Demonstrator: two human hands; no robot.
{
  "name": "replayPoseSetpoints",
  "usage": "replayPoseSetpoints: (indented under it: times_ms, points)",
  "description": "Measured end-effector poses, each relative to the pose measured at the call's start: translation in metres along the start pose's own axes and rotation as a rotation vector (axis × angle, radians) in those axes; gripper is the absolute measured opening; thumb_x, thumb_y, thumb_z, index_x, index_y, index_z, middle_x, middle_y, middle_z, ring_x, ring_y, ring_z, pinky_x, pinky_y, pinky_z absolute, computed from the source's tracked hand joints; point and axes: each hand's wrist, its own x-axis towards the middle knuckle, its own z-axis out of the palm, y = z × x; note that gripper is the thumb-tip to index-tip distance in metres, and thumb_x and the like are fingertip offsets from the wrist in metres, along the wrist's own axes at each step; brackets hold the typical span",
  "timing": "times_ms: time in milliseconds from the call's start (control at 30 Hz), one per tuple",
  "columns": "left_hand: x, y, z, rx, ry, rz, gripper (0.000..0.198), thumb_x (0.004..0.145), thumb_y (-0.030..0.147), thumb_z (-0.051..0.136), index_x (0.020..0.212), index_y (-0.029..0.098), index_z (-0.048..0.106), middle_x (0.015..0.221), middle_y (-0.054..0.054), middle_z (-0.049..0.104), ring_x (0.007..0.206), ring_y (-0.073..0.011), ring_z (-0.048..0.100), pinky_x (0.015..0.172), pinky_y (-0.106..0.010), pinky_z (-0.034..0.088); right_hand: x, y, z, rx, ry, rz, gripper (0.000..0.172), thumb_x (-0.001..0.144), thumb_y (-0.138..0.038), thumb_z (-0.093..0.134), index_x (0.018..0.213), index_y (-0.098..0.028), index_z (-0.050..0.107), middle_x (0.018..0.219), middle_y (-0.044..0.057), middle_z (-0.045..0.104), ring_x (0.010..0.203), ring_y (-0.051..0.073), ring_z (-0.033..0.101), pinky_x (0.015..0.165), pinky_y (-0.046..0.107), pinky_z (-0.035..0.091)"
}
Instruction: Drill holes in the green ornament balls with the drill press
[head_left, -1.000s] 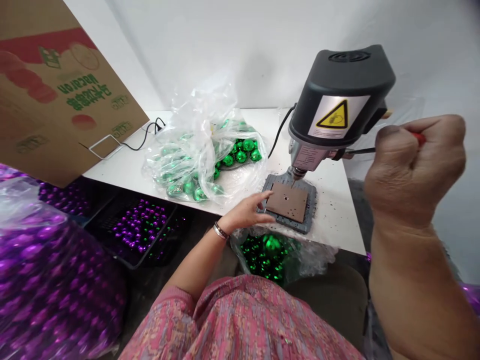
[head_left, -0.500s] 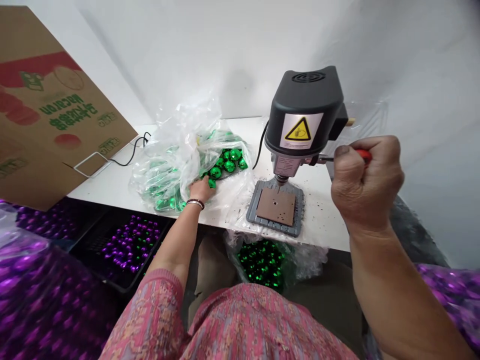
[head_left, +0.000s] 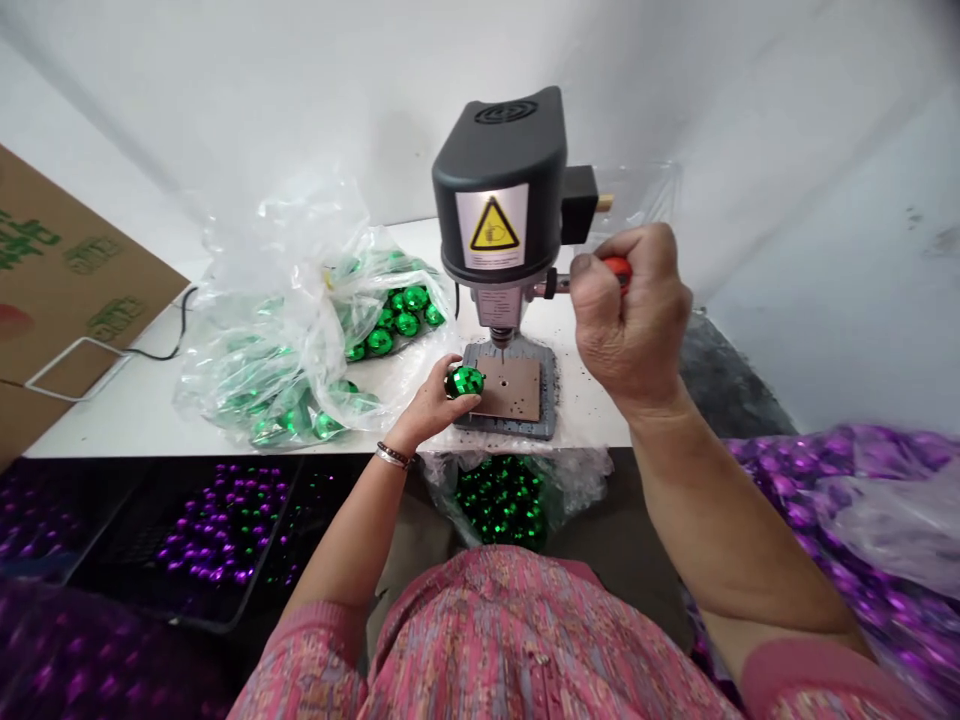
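Observation:
My left hand grips a shiny green faceted ball between thumb and fingers, at the left edge of the brown square plate on the drill press's grey base. The small black-headed drill press stands on the table, its bit pointing down above the plate, which has a hole in it. Up on the right, my right hand is wrapped round the red-tipped lever of the press. More green balls show in the open mouth of a clear plastic bag to the left.
Below the table edge, a bag of green balls sits between my knees. A black crate with purple and green balls is at lower left. Bagged purple balls lie at right. A cardboard box and black cable are at left.
My left hand has come out of the bag with a green ball and moved right to the press plate. My right hand stays on the lever. The view has turned to the right.

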Motion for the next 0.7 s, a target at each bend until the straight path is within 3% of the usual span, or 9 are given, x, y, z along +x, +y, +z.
replayPoseSetpoints:
  times_ms: [133,333,700]
  points:
    - [0.011,0.007,0.018,0.059,0.023,-0.092,0.064,0.071,0.037,0.074,0.126,0.018,0.046,0.11,-0.007,0.064,0.085,-0.0161,0.061,0.082,-0.033,0.051,0.0,0.001,0.0,-0.042,-0.022,0.007,0.021,0.097,-0.042,0.039,0.091,-0.024,0.05,0.077,-0.002,0.054,0.067,0.009,0.054,0.065,0.025,0.047]
    - [0.021,0.02,0.027,0.151,0.024,-0.057,0.057,0.073,0.033,0.076,0.125,0.018,0.057,0.106,-0.005,0.069,0.084,-0.0163,0.063,0.081,-0.03,0.052,0.0,-0.001,-0.004,-0.062,-0.059,-0.008,0.021,0.098,-0.042,0.038,0.093,-0.024,0.048,0.077,-0.002,0.051,0.07,0.009,0.056,0.068,0.025,0.05]
    - [0.031,0.036,0.029,0.439,-0.006,0.102,0.063,0.068,0.022,0.079,0.129,0.017,0.065,0.119,-0.011,0.068,0.11,-0.026,0.063,0.105,-0.036,0.047,0.001,0.001,-0.004,-0.07,-0.054,-0.011,0.023,0.095,-0.045,0.048,0.089,-0.024,0.046,0.072,-0.004,0.05,0.062,0.007,0.052,0.066,0.022,0.049]
